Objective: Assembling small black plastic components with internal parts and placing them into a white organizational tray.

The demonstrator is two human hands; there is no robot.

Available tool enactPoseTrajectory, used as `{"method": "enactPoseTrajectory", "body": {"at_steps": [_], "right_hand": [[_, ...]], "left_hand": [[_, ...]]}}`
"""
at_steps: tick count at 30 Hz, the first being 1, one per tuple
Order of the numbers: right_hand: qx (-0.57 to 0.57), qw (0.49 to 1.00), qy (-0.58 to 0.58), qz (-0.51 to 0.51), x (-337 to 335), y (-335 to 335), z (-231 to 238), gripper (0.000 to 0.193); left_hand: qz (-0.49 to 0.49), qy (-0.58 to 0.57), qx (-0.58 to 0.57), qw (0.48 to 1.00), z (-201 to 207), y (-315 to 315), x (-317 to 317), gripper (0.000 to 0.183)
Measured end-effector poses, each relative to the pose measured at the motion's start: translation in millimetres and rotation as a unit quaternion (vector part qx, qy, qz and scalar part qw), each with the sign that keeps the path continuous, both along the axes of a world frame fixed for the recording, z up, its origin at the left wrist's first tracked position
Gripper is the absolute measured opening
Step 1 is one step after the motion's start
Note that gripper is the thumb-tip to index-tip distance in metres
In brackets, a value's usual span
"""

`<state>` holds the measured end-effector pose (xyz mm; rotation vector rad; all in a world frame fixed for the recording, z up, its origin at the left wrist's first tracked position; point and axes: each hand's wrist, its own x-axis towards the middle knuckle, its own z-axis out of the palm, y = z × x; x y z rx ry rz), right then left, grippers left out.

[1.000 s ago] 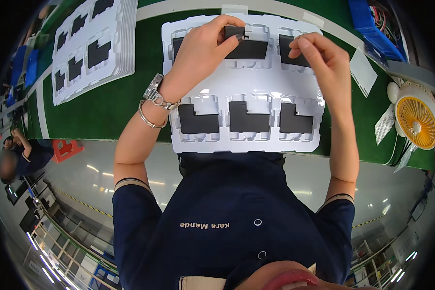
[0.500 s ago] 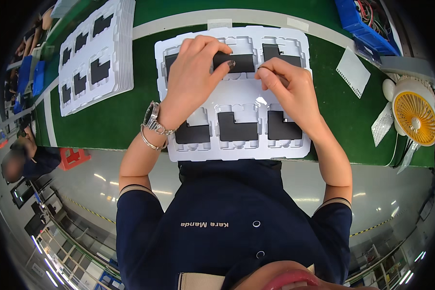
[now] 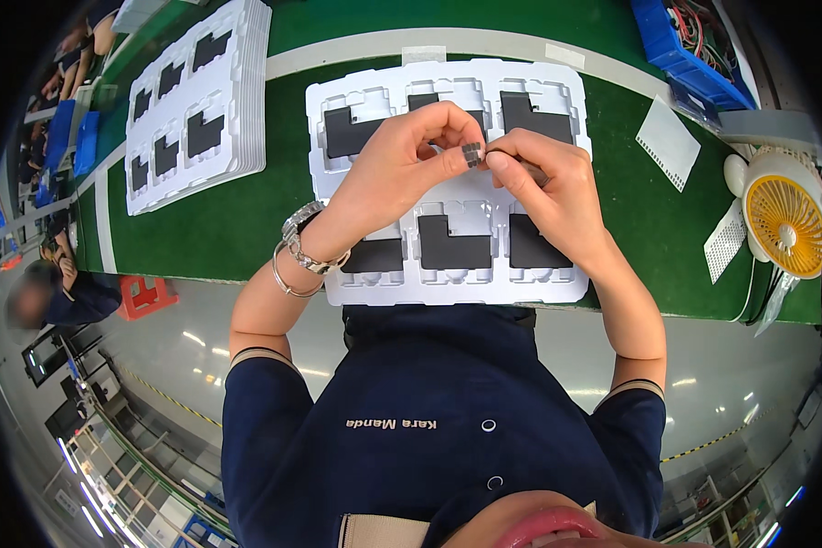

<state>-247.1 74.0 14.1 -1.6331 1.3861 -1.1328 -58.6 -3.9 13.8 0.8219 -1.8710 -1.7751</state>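
"Left hand (image 3: 406, 163)?"
"Pinching a small grey segmented piece (image 3: 471, 154) above the white tray (image 3: 466, 188)'s far half."
"Right hand (image 3: 553, 187)?"
"Pinched together; contents unclear."
"Tray?"
"Along the green tabletop (image 3: 210, 239)'s near edge, above glossy floor (image 3: 594, 352)."

Glossy plastic tray (image 3: 457, 294), matt pieces (image 3: 455, 253), shiny metal watch (image 3: 298, 222)

A glossy grey floor (image 3: 586, 345) marked with yellow-black tape (image 3: 172, 397) spreads beyond the green-topped workbench (image 3: 201, 233).
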Motion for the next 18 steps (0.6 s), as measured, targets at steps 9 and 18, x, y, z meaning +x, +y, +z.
{"method": "enactPoseTrajectory", "body": {"at_steps": [9,18], "right_hand": [[0.078,0.991,-0.105,0.016,-2,2,2,0.021],[0.091,0.993,-0.075,0.019,-8,2,11,0.022]], "left_hand": [[0.013,-0.074,-0.145,0.987,21,6,-3,0.009],[0.016,-0.085,-0.256,0.963,31,8,-10,0.008]]}}
